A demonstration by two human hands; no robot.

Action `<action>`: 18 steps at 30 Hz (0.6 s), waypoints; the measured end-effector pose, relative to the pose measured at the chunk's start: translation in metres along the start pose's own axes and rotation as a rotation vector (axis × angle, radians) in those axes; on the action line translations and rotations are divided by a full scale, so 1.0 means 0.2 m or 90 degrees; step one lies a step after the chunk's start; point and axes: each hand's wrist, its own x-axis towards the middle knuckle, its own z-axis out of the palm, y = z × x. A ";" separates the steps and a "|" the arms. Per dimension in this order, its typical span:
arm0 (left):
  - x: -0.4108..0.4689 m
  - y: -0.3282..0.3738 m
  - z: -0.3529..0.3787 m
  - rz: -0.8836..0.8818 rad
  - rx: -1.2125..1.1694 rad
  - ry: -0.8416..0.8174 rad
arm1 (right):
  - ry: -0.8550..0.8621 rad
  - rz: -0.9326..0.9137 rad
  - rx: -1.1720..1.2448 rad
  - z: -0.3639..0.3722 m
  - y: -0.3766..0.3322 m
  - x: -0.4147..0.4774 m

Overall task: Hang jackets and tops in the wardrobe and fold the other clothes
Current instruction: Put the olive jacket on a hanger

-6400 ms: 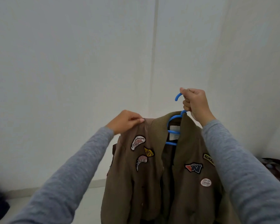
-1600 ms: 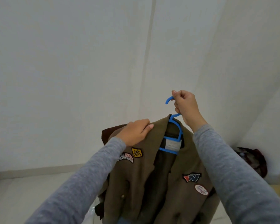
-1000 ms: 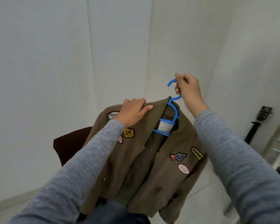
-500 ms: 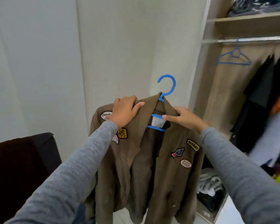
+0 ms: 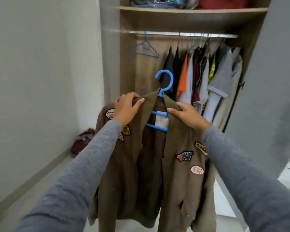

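Jacket [image 5: 179, 181] hangs vertical, hanger hook [image 5: 164, 71] pointing up

1. We see the jacket [image 5: 182, 181] as matt brown cloth, slightly coarse, and its patches [image 5: 184, 155] look stitched.
2. We take its hanger [image 5: 163, 71] for smooth blue plastic.
3. The wardrobe [image 5: 127, 72] looks to us like matt wood-grain board.
4. The rail [image 5: 157, 32] is bright, shiny metal.
5. Our sleeves [image 5: 90, 173] are soft grey knit.
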 end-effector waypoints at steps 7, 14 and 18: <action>-0.14 0.14 0.43 -0.109 -0.272 -0.075 | 0.126 0.091 -0.053 -0.04 0.11 0.13; -0.40 0.18 0.63 -0.093 -0.414 -0.478 | 0.214 0.171 0.174 0.08 0.07 0.42; -0.30 0.15 0.71 -0.179 -0.497 -0.367 | 0.237 0.227 0.324 0.19 0.05 0.69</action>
